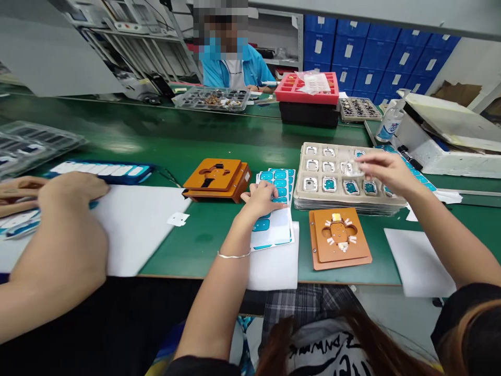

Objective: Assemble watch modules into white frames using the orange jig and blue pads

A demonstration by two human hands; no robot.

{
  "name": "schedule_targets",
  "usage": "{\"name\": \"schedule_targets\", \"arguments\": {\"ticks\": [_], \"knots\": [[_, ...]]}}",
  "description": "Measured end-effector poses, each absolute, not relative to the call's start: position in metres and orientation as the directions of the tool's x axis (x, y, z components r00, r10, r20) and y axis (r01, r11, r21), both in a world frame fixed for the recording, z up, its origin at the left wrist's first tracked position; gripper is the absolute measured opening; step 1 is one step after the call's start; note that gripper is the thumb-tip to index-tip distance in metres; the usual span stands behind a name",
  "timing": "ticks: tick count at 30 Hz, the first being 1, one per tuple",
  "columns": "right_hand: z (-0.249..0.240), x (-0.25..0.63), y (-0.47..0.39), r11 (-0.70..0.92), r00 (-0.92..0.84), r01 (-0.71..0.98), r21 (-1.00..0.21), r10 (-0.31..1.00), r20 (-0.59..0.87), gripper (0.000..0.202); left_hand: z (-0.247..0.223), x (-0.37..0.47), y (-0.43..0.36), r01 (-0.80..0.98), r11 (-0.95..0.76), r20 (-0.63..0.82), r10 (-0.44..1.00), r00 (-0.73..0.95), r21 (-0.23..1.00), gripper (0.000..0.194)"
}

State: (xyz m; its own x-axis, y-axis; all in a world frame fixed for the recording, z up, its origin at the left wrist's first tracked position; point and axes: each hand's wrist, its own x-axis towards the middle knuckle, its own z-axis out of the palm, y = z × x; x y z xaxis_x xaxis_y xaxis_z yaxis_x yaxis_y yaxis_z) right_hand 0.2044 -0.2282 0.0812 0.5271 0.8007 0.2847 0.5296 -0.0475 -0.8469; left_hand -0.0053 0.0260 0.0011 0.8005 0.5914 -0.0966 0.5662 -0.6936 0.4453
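My left hand [260,201] rests fingers-down on a white sheet of blue stickers [278,183], pressing near its upper part. My right hand [381,169] hovers over the right side of a stack of beige moulded trays [313,198] and pinches a small clear piece [354,168] between its fingertips. The tray pockets hold small metal frames, some with blue film. In front of the trays lies an orange jig [338,239] with a small part seated in its centre.
A second orange jig [217,178] sits to the left of the sticker sheet. A co-worker's arm and hand [70,196] work on white paper at the left. Another person sits across the green bench behind a red tray [307,89] and parts trays.
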Motion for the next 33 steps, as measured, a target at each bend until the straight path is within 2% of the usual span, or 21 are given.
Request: {"name": "schedule_targets", "arguments": {"ticks": [2, 4, 6, 7, 9, 10, 12, 15, 17, 23, 29, 33], "knots": [[0.075, 0.176, -0.251, -0.024, 0.444, 0.477, -0.879, 0.869, 0.217, 0.026, 0.004, -0.012, 0.021, 0.525, -0.701, -0.034, 0.584, 0.811, 0.483, 0.024], [0.067, 0.154, -0.268, -0.02, 0.325, 0.517, -0.856, 0.93, 0.175, 0.029, 0.008, -0.018, 0.017, 0.484, -0.706, 0.03, 0.58, 0.814, 0.517, 0.033], [0.058, 0.139, -0.278, -0.013, 0.249, 0.652, -0.758, 0.948, 0.198, 0.028, 0.014, -0.023, 0.011, 0.386, -0.73, 0.157, 0.554, 0.817, 0.564, 0.032], [0.053, 0.135, -0.28, 0.006, 0.21, 0.726, -0.688, 0.951, 0.229, 0.026, 0.016, -0.024, 0.006, 0.283, -0.755, 0.269, 0.515, 0.814, 0.592, 0.026], [0.047, 0.131, -0.28, 0.067, 0.12, 0.83, -0.553, 0.948, 0.294, 0.022, 0.02, -0.026, -0.005, -0.021, -0.805, 0.521, 0.364, 0.772, 0.593, 0.014], [0.044, 0.13, -0.28, 0.098, 0.081, 0.853, -0.513, 0.945, 0.316, 0.021, 0.021, -0.026, -0.013, -0.18, -0.813, 0.621, 0.26, 0.74, 0.554, 0.012], [0.042, 0.132, -0.278, 0.128, 0.06, 0.858, -0.497, 0.937, 0.345, 0.02, 0.022, -0.025, -0.028, -0.399, -0.804, 0.697, 0.027, 0.716, 0.441, 0.011], [0.041, 0.135, -0.278, 0.131, 0.084, 0.858, -0.498, 0.918, 0.387, 0.023, 0.02, -0.024, -0.047, -0.546, -0.782, 0.642, -0.257, 0.722, 0.301, 0.017], [0.04, 0.138, -0.278, 0.137, 0.071, 0.868, -0.477, 0.917, 0.393, 0.025, 0.018, -0.024, -0.054, -0.58, -0.772, 0.601, -0.341, 0.723, 0.26, 0.02], [0.039, 0.143, -0.281, 0.083, 0.089, 0.894, -0.439, 0.93, 0.357, 0.027, 0.017, -0.025, -0.053, -0.575, -0.784, 0.463, -0.431, 0.775, 0.232, 0.031], [0.04, 0.143, -0.282, 0.067, 0.092, 0.905, -0.421, 0.933, 0.347, 0.026, 0.017, -0.024, -0.056, -0.602, -0.756, 0.414, -0.476, 0.776, 0.258, 0.036], [0.042, 0.141, -0.282, 0.046, 0.113, 0.906, -0.42, 0.932, 0.344, 0.026, 0.017, -0.025, -0.058, -0.533, -0.786, 0.397, -0.402, 0.825, 0.313, 0.031]]}}
